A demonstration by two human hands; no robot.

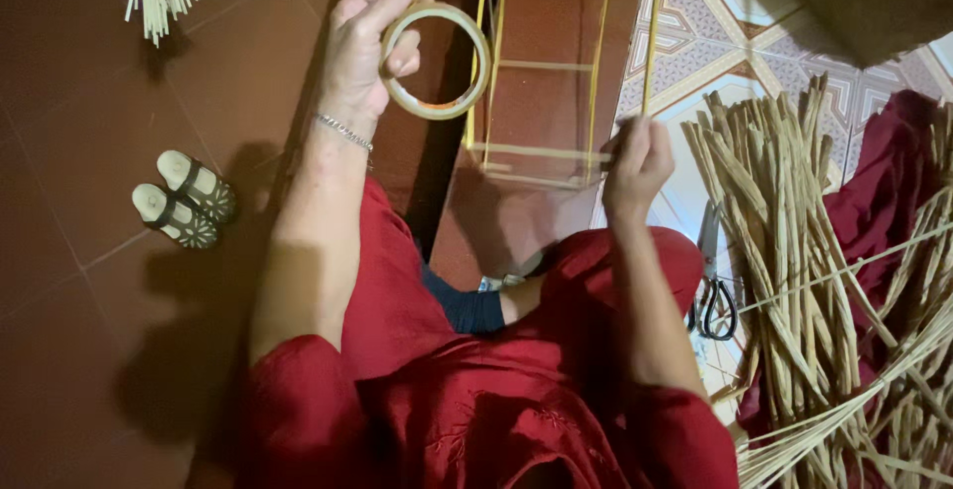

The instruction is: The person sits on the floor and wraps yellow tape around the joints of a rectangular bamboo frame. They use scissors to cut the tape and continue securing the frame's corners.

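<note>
Holding tape roll in left hand; right hand seemingly pinching frame.

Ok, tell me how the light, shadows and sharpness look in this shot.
Head view: dim, warm light; the person's shadow falls dark on the red floor tiles lower left; the left hand with the tape roll is sharp, the right hand slightly soft; no glare.

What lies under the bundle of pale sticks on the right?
Under the bundle of pale sticks a dark red cloth shows at its right side, and patterned floor tiles at its left by the scissors. What lies directly beneath the sticks is covered.
</note>
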